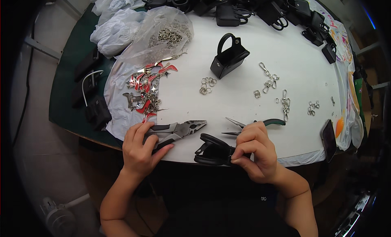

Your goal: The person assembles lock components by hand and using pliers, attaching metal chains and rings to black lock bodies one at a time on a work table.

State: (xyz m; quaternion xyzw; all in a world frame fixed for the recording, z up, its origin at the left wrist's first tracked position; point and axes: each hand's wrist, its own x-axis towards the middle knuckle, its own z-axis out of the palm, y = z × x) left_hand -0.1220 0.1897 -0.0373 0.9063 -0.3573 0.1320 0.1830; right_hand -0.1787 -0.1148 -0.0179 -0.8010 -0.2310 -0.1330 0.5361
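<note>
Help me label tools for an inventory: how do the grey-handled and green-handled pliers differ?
The grey-handled pliers have short, broad jaws; the green-handled pliers have long, thin ones, spread apart. The grey-handled pair points right, the green-handled pair left. The left hand touches the grey-handled pair's handles; the right hand partly hides the green-handled pair. Both have metal jaws.

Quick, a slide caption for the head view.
Left hand on grey-handled metal pliers, right hand pinching a small black handbag by the white tabletop.

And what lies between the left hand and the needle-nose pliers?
The grey-and-black pliers, with the left hand at their handles; the head view shows this.
</note>
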